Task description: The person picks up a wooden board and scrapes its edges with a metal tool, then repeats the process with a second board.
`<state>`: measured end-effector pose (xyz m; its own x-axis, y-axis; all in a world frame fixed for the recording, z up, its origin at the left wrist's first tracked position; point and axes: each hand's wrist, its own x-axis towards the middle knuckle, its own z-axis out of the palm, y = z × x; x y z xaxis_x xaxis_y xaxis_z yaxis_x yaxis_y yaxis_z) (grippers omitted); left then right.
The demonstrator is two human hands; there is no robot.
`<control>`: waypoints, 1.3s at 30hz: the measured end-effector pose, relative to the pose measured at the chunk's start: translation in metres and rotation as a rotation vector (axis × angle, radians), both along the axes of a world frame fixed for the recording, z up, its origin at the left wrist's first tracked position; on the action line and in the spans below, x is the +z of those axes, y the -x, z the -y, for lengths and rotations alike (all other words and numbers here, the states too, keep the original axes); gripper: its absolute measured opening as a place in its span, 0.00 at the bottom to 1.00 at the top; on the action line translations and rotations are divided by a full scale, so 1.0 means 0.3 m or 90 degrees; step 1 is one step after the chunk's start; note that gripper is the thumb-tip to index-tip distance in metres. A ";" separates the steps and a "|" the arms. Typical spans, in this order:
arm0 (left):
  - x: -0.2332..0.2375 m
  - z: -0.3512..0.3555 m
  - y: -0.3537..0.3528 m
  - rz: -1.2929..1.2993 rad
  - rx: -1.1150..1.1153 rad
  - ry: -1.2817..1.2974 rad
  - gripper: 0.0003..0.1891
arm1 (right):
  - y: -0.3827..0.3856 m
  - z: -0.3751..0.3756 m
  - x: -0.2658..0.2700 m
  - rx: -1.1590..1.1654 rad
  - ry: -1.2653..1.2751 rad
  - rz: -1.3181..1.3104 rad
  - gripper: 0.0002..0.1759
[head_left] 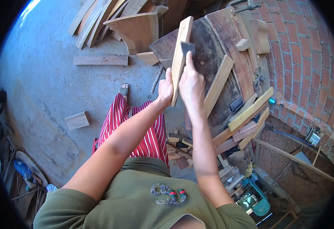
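My left hand [166, 88] is closed round the lower end of a pale wooden board [181, 53], its thumb pointing up along the edge. The board stands tilted over a dark worktable. In my right hand [192, 84] is a small dark flat scraper-like piece [188, 47], with my index finger stretched along it. That piece lies against the board's right edge; its handle, if any, is hidden by my hand. Another pale board [218, 86] lies on the worktable to the right of my right hand.
The worktable [203, 32] is ahead, against a brick wall [296, 49]. Curved wooden pieces [136, 32] are heaped at the back left, and a loose plank [100, 60] lies on the floor. Offcuts and a teal machine [259, 202] are at the lower right.
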<state>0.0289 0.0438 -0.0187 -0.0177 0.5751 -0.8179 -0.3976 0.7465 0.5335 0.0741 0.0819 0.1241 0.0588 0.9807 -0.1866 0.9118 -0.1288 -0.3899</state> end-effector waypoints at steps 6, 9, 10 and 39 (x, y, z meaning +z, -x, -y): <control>-0.076 0.017 -0.012 0.031 -0.016 0.001 0.48 | -0.008 -0.091 -0.050 0.039 -0.055 0.006 0.28; -0.017 0.001 0.007 -0.032 -0.046 0.040 0.48 | 0.009 -0.170 -0.035 0.028 -0.048 0.039 0.27; -0.032 0.001 -0.002 -0.042 -0.040 0.045 0.48 | 0.010 -0.136 -0.016 0.027 -0.042 0.037 0.28; -0.001 0.009 0.002 -0.013 -0.030 0.032 0.46 | 0.012 -0.239 -0.032 0.032 -0.032 0.037 0.28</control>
